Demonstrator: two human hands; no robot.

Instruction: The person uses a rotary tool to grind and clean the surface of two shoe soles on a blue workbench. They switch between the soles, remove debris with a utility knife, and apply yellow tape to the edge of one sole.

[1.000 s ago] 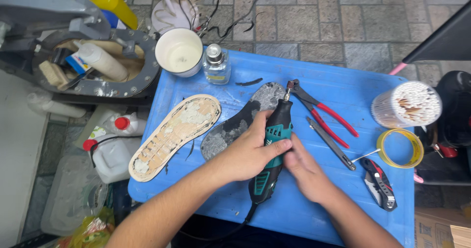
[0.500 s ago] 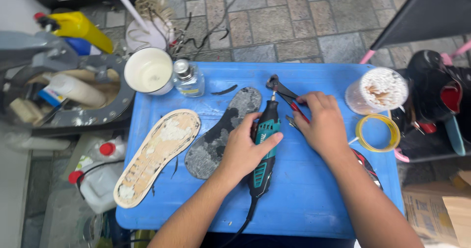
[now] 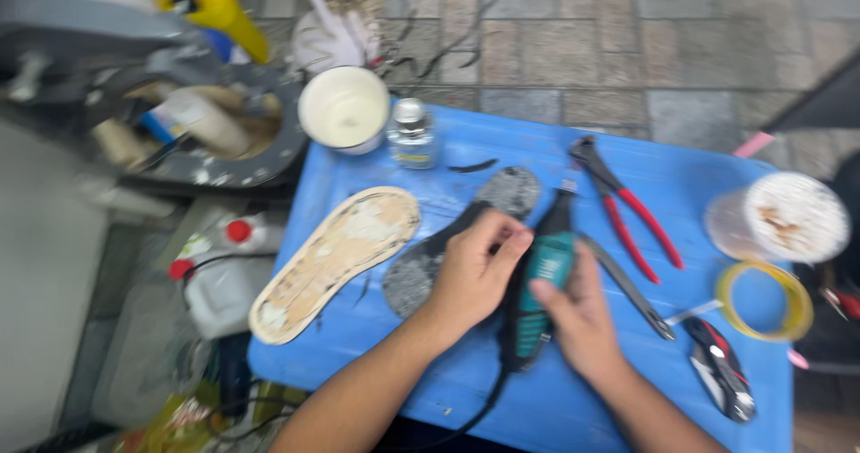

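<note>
Since 0.5 s ago: right hand (image 3: pixel 582 320) has left the red-handled pliers (image 3: pixel 627 207) and now grips the teal rotary tool (image 3: pixel 542 283) low on its body. Left hand (image 3: pixel 475 269) still clasps the tool's upper body. Tool lies mid blue counter (image 3: pixel 502 399), beside dark sole (image 3: pixel 430 265). Tan insole (image 3: pixel 331 256) left of tool; white cup (image 3: pixel 345 108) beyond. Stone-tile floor (image 3: pixel 573 41) behind.
</note>
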